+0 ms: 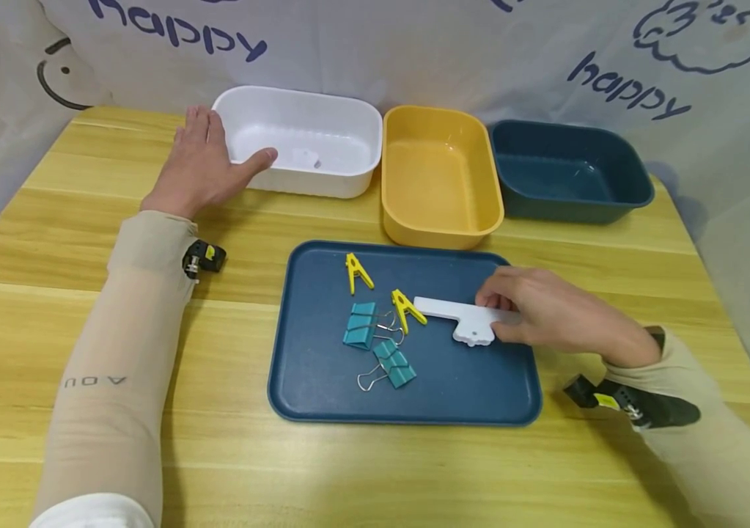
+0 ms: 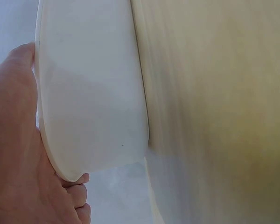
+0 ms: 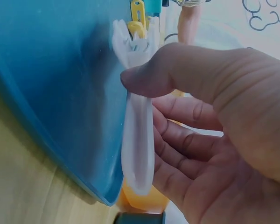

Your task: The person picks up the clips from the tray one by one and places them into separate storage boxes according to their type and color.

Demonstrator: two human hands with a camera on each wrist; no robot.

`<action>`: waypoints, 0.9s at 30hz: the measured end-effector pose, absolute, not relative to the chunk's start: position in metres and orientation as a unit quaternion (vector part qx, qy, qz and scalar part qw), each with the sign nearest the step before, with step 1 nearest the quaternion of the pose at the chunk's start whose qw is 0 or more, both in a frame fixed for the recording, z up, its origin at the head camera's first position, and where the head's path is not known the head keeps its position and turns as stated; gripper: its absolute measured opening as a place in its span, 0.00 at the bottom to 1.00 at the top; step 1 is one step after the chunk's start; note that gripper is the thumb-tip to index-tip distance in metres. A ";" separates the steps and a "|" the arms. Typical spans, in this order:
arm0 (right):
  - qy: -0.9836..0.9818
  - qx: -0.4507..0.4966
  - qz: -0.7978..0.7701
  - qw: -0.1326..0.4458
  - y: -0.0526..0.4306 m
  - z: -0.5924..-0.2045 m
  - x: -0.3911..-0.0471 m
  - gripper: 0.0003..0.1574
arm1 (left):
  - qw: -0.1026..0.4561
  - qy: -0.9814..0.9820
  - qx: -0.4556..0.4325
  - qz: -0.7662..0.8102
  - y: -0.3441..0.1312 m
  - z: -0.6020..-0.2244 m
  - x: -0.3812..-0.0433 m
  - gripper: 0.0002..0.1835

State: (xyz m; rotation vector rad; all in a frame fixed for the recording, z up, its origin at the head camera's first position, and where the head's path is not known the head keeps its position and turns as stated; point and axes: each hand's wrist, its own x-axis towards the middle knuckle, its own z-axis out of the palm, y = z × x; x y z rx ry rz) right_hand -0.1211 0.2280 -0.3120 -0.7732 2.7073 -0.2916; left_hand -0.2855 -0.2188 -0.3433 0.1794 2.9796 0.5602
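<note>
The right hand's (image 1: 549, 312) grip pinches a white clip (image 1: 473, 327) between thumb and fingers over the blue tray's (image 1: 467, 392) right half, its left end just beside a yellow clothespin (image 1: 402, 303). The left hand's (image 1: 199, 165) grip, spread, rests on the white bin's (image 1: 322, 183) left front corner.

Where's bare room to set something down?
Bare tabletop lies between the left forearm and the blue tray, and along the tray's near edge. The tray's near right corner is bare, short of the right hand and long white clip. Crowded: mid-tray, with yellow clothespins and teal binder clips, and the back, with a white bin, yellow bin and navy bin abreast.
</note>
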 end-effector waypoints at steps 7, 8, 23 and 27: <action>0.945 -0.287 -0.084 0.129 0.229 -0.312 -0.122 0.15 | 0.052 0.980 0.057 0.181 -0.219 -0.342 -0.285 0.66; 0.946 -0.289 -0.082 0.126 0.229 -0.311 -0.122 0.15 | 0.052 0.980 0.057 0.182 -0.218 -0.341 -0.285 0.66; 0.948 -0.291 -0.072 0.107 0.229 -0.306 -0.122 0.15 | 0.056 0.980 0.056 0.184 -0.219 -0.342 -0.285 0.67; 0.948 -0.291 -0.081 0.104 0.229 -0.306 -0.122 0.15 | 0.057 0.979 0.056 0.185 -0.218 -0.341 -0.285 0.67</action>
